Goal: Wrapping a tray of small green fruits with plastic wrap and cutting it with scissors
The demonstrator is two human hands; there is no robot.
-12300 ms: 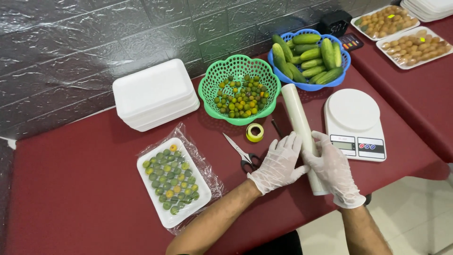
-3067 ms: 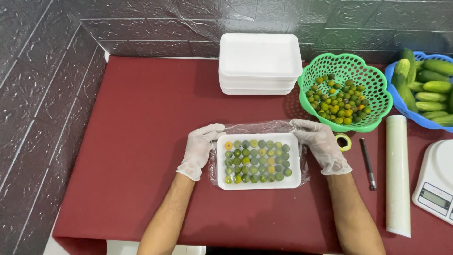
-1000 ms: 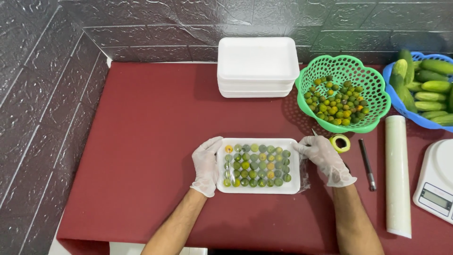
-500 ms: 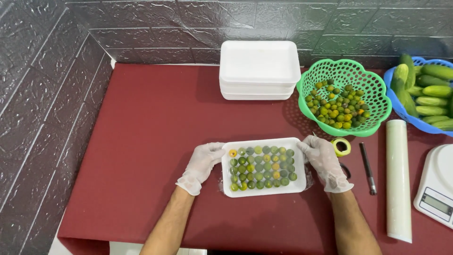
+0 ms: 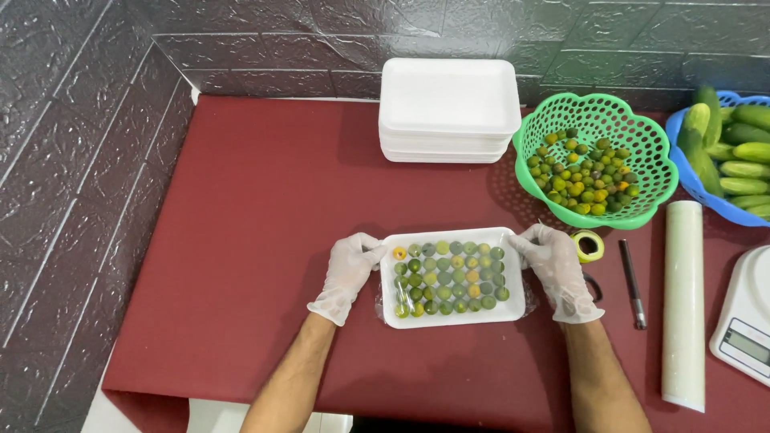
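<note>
Centrally, the white tray [image 5: 451, 278] of small green and yellow fruits lies on the red counter [image 5: 241, 240], film-wrapped. The gloved left hand [image 5: 350, 273] and right hand [image 5: 555, 271] grasp its ends; the step appears to be tightening film, calling for even tension underneath.

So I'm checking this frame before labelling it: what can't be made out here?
Head view only:
- Blue basket and scale: cut by the right edge.
- Scissors: mostly hidden behind the right hand.
- Film under the tray: its tucked edges hidden by the tray and left hand.
</note>
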